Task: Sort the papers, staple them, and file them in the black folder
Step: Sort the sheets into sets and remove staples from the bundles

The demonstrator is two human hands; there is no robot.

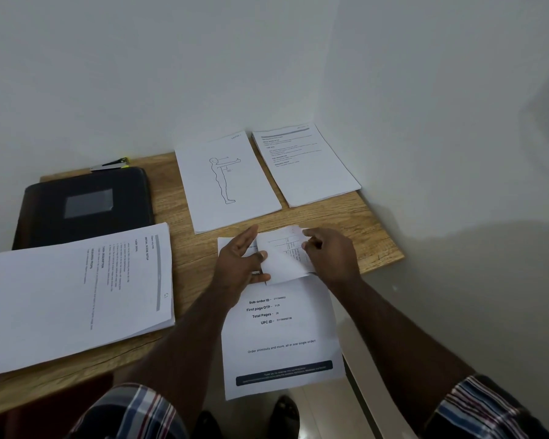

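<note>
- Left hand (240, 264) pinches small sheet (284, 258); right hand (328, 255) grips its other edge, apparently checking it for sorting.
- Piles kept apart by type; black folder (83, 205) closed.

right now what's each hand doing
Left hand: thumb pinches the small folded paper.
Right hand: fingers curled, gripping that same paper.

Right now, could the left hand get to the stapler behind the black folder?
Probably yes. The stapler lies in the open behind the black folder, with nothing on it. But the left hand grips a small folded paper together with the right hand.
</note>
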